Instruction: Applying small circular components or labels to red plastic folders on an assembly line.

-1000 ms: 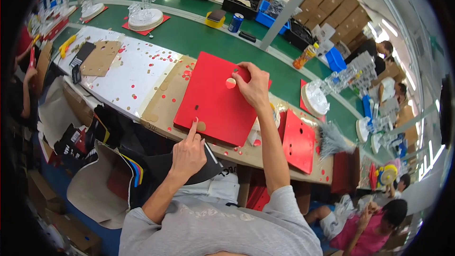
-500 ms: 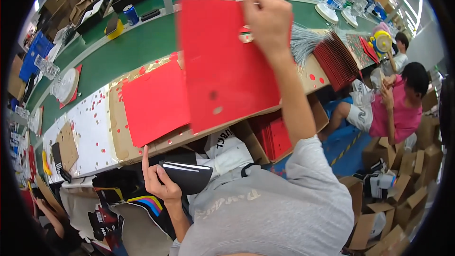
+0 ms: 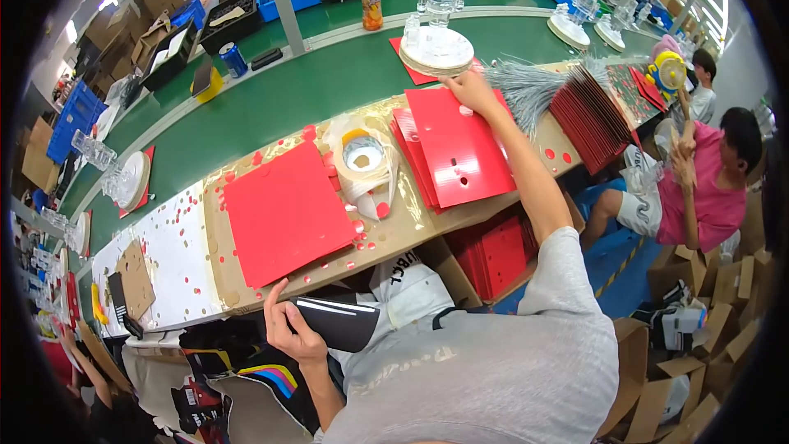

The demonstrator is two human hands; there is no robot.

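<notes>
Holed red panel (image 3: 460,160): lies flat to the near side of the R hand (image 3: 472,92), atop or against a second red stack (image 3: 415,152); overlap can't be told exactly. Key relation: R hand is at the panel's far end; long axis runs from there back twd. the wearer, so R hand is nearer, L hand (image 3: 297,335) well apart to its near left. R hand's fingers are bent at the far edge; tips partly hidden, so whether it grips the sheet or only touches it can't be told. L hand holds nothing visible: index extended, thumb apart, other fingers curled. Plain red panel (image 3: 288,212): approx. square, directly ahead of L hand, near corner by the index tip; contact can't be confirmed. Btwn the two panels, ahead-right of L hand: tape roll (image 3: 362,154) in clear wrap. Just beyond R hand: white disc base (image 3: 436,51) w/ clear tower. To R hand's right: grey wire bundle (image 3: 526,92), then upright red-brown panels (image 3: 585,119). Just right of L hand: black item w/ white stripes (image 3: 337,322). Markings: drink bottle (image 3: 371,4), ahead-left of R hand, has a printed label; white bag (image 3: 409,281), right of L hand, has dark lettering; grey shirt (image 3: 485,353) has pale print, too faint to read. No markings seen on either panel.
</notes>
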